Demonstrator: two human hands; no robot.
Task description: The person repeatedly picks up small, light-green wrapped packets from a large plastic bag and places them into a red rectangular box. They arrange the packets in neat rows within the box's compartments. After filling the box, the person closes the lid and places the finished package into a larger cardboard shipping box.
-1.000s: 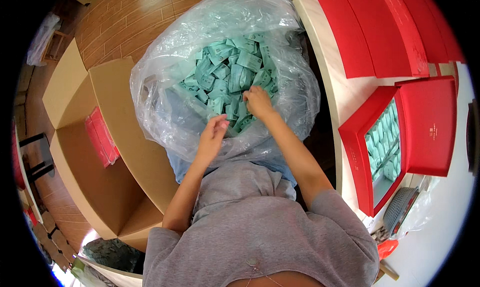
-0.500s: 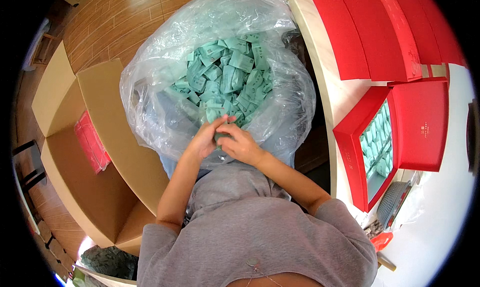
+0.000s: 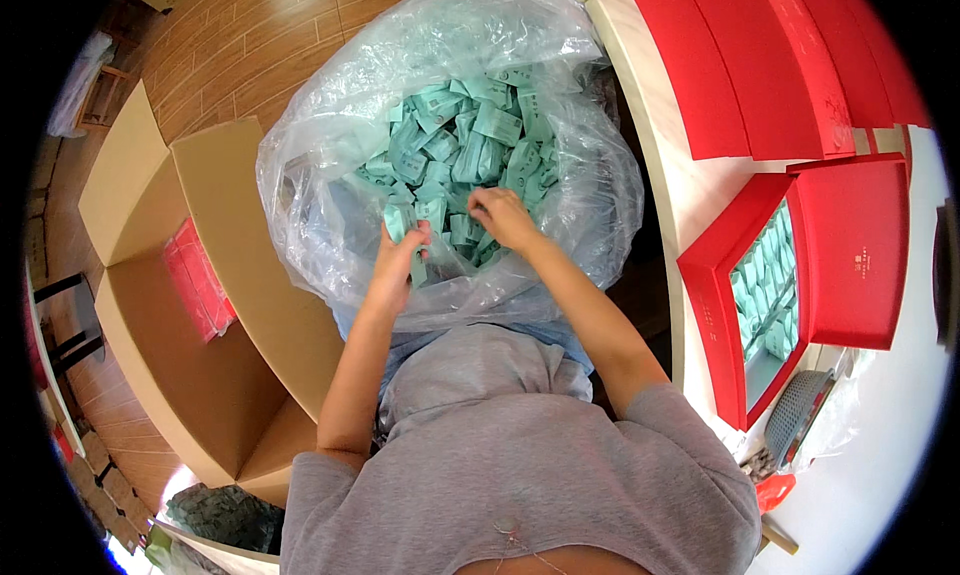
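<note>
A large clear plastic bag stands wide-mouthed in front of me, with a heap of small pale green packets inside. Over the bag's near left part, my left hand is closed around a few pale green packets; their ends stick out above and below the fingers. My right hand reaches over the heap, its fingers curled together against the packets. Whatever sits between those fingertips is too small to make out.
At the left, an open cardboard box holds a flat red wrapped package. On the pale table to the right, an open red box contains rows of green packets. Red boxes stand farther back; a grey basket is nearer.
My hands have separated. The left has moved slightly left with the packets, and the right has gone forward and right onto the heap. The whole view has shifted slightly.
</note>
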